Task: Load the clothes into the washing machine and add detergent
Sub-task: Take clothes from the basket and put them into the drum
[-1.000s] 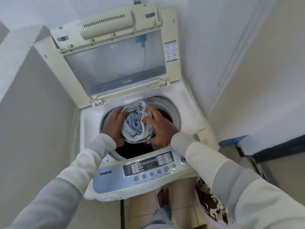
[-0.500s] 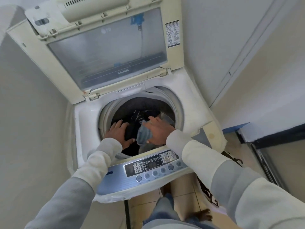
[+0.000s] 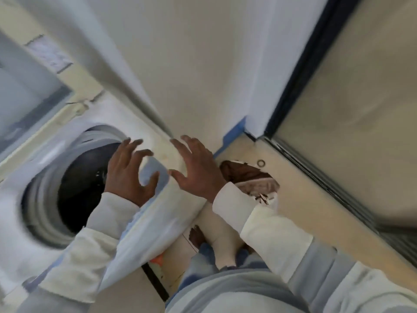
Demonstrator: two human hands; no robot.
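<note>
Dark round drum (image 3: 79, 199), seemingly cloth-filled, beneath left hand (image 3: 126, 175)

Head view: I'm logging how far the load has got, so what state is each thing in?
Lid: raised open.
Drum: open at the top, with dark clothes inside.
Left hand: empty, fingers spread, over the drum's edge.
Right hand: empty, fingers spread, right of the drum.
Brown patterned cloth: lies low at the right, no hand on it.
</note>
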